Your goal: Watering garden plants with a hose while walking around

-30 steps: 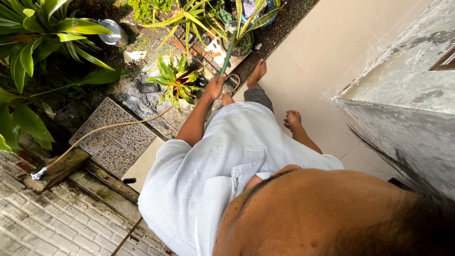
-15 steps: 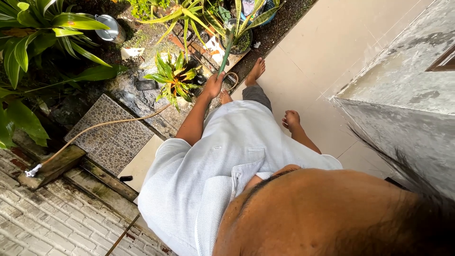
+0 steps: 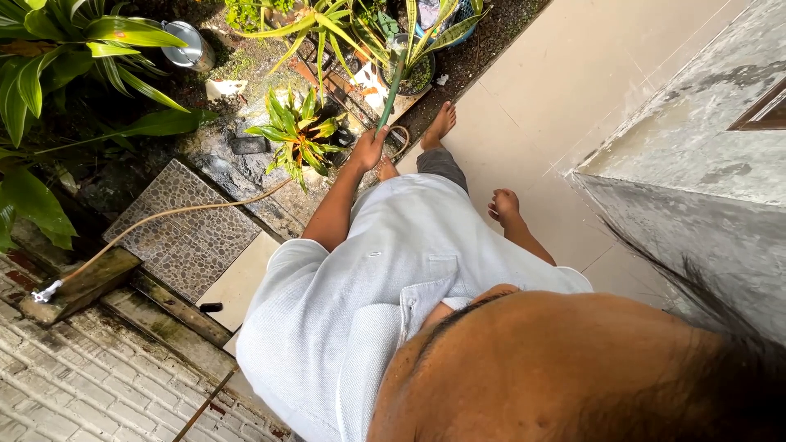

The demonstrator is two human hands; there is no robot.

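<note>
Head view, looking straight down over the person's own head and pale shirt (image 3: 360, 303).

Far left: broad-leaved plants (image 3: 49, 49) over dark wet soil. A metal pot (image 3: 187, 47) lies tipped among them. Below, a wooden block (image 3: 78, 286) sits at the edge of the brick paving (image 3: 74, 385), with a white fitting at its left end. A thin tan hose (image 3: 164, 214) runs from that fitting across a pebble slab (image 3: 184, 229) toward the person.

Centre: a small green-yellow plant (image 3: 299, 135) stands just left of the left hand (image 3: 368, 149). Left hand fingers are clamped round a green hose (image 3: 391, 90), which points up and away to a potted plant (image 3: 417, 69) with long striped leaves. The green hose end lies over the pot rim.

Right of centre: a bare foot (image 3: 442, 123) at the edge of the tiled floor (image 3: 565, 90). The right hand (image 3: 505, 205) hangs at the side over the floor, fingers curled together into a loose fist, holding nothing.

Far right: a grey stained wall (image 3: 704, 164).
</note>
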